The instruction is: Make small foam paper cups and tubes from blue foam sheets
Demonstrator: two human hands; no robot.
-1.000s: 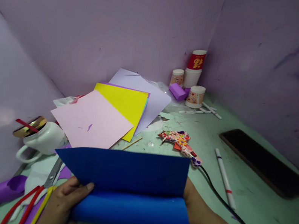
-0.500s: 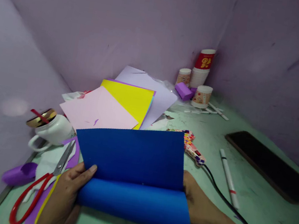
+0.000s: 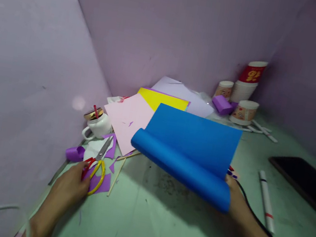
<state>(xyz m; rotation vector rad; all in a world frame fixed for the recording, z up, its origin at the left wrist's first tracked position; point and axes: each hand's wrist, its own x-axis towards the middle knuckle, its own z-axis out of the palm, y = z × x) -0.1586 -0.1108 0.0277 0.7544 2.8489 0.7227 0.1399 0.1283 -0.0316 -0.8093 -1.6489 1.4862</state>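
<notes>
My right hand (image 3: 234, 196) grips the right end of a folded blue foam sheet (image 3: 192, 148) and holds it lifted above the green table (image 3: 158, 224). Most of its fingers are hidden behind the sheet. My left hand (image 3: 69, 188) has reached left to the scissors (image 3: 96, 163) with red and yellow handles, its fingers at the handle loops. The scissors lie on purple and white paper scraps (image 3: 99, 179).
Pink (image 3: 129, 119), yellow (image 3: 161, 99) and lilac sheets lie stacked behind. A white mug (image 3: 96, 124) stands left. Paper cups (image 3: 243, 90), a purple block (image 3: 221, 104), a white pen (image 3: 265, 199), a black cable and a dark tray (image 3: 307, 184) sit right. Walls close in.
My left hand let go of the blue sheet and moved left to the scissors. My right hand alone now lifts the sheet. The view has swung left.
</notes>
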